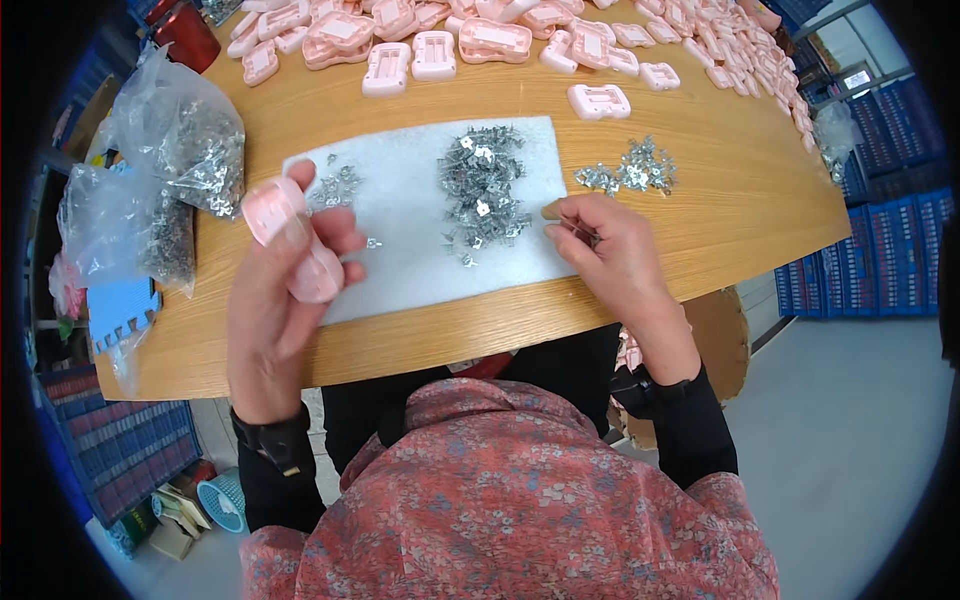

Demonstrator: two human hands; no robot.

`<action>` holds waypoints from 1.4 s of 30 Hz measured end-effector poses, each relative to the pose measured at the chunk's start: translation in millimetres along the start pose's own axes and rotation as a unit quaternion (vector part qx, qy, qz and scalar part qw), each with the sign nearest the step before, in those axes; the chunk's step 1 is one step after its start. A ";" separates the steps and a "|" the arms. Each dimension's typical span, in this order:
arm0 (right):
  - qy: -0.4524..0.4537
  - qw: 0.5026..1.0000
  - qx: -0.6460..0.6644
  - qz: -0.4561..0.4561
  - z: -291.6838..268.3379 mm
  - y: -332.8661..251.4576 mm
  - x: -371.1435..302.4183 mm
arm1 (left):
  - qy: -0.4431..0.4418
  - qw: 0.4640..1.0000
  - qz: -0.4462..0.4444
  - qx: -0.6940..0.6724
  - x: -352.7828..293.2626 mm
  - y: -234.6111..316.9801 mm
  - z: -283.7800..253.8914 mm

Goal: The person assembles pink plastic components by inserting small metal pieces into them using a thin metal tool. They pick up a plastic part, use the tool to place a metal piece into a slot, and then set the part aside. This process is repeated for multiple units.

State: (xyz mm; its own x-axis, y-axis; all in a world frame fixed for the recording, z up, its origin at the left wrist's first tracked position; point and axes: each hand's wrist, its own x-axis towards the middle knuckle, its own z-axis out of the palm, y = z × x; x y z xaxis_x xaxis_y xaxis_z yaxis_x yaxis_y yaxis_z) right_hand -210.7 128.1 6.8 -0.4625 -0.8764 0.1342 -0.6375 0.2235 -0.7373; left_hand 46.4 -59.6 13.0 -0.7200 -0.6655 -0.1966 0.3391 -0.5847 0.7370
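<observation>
My left hand is wrapped round a pink plastic casing, held tilted above the left part of a white foam sheet. My right hand is closed in a pinch over the sheet's right edge. A hint of metal shows by its fingers, too small to make out. Between the hands, a dense pile of small silvery metal clips lies on the sheet. Behind my left hand is a smaller cluster of metal pieces, partly hidden, and a single clip lies beside its fingers.
Many pink casings are heaped along the far side of the wooden table; one casing sits nearer. More metal clips lie right of the sheet. Clear bags of metal parts stand at the left, with a red canister behind.
</observation>
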 end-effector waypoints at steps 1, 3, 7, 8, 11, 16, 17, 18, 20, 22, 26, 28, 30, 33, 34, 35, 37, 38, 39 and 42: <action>-0.006 1.000 -0.012 -0.006 1.4 0.0 2.8 | -0.033 0.999 -0.007 -0.011 -0.5 -11.7 -6.4; -0.016 0.999 -0.031 -0.023 7.7 -0.1 7.9 | -0.064 0.997 -0.028 -0.034 -4.9 -21.9 -4.7; -0.020 0.995 -0.078 -0.054 13.9 1.4 12.7 | -0.081 0.993 -0.068 -0.055 -8.2 -29.1 22.6; -0.018 0.994 -0.093 -0.059 13.5 1.8 12.9 | -0.062 0.994 -0.082 -0.031 -7.4 -29.0 28.6; -0.023 0.997 -0.075 -0.024 9.2 7.2 11.9 | -0.024 0.992 -0.118 0.024 -3.6 -32.2 42.2; -0.012 0.996 -0.084 -0.023 5.2 10.7 10.0 | -0.056 0.988 -0.134 0.052 1.6 -47.4 49.9; -0.008 0.996 -0.082 -0.022 4.9 11.0 9.8 | -0.060 0.988 -0.129 0.058 3.3 -51.2 50.6; 0.002 0.998 -0.064 -0.016 5.4 10.1 9.6 | -0.065 0.988 -0.125 0.064 4.7 -54.6 51.3; 0.020 0.999 -0.026 -0.004 6.5 6.7 9.6 | -0.067 0.988 -0.120 0.074 6.5 -59.6 54.0; -0.006 0.998 -0.051 -0.026 2.9 2.9 11.9 | -0.063 0.988 -0.118 0.080 7.8 -63.0 57.0; -0.031 0.993 -0.093 -0.058 5.0 8.6 15.6 | -0.069 0.990 -0.117 0.044 7.8 -67.8 57.3; -0.027 0.993 -0.099 -0.051 3.8 11.8 16.6 | -0.069 0.989 -0.117 0.051 8.9 -69.0 56.1; -0.026 0.993 -0.103 -0.045 2.8 12.0 17.0 | -0.072 0.988 -0.132 0.018 11.0 -70.2 53.9; -0.030 0.997 -0.067 -0.026 2.2 10.6 15.6 | -0.070 0.986 -0.147 -0.017 10.6 -68.8 54.6; -0.033 0.999 -0.031 -0.012 3.0 12.8 14.5 | -0.068 0.986 -0.151 -0.027 10.3 -68.4 55.4; -0.036 0.999 0.006 0.001 4.8 13.2 14.3 | -0.068 0.986 -0.153 -0.025 10.1 -68.0 55.4; -0.032 0.992 0.113 0.053 5.4 5.9 11.5 | -0.068 0.985 -0.155 -0.020 10.3 -67.5 56.6; -0.031 0.982 0.168 0.078 6.0 1.3 9.9 | -0.073 0.984 -0.157 -0.032 9.9 -66.3 56.5; -0.038 0.977 0.196 0.080 7.4 -2.5 8.4 | -0.079 0.983 -0.159 -0.044 9.5 -65.1 56.3; -0.052 0.955 0.278 0.085 12.9 -13.3 3.3 | -0.069 0.987 -0.146 -0.001 8.1 -67.6 58.3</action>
State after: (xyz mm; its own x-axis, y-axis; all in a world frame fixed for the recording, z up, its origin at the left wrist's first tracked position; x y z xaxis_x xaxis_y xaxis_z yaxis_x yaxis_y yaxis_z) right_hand -195.8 116.8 8.6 -0.4483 -0.8915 -0.0647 -0.1188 0.1312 -0.9842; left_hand -17.6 1.6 -0.7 -0.8631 -0.3982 -0.3107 0.1054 -0.7436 0.6602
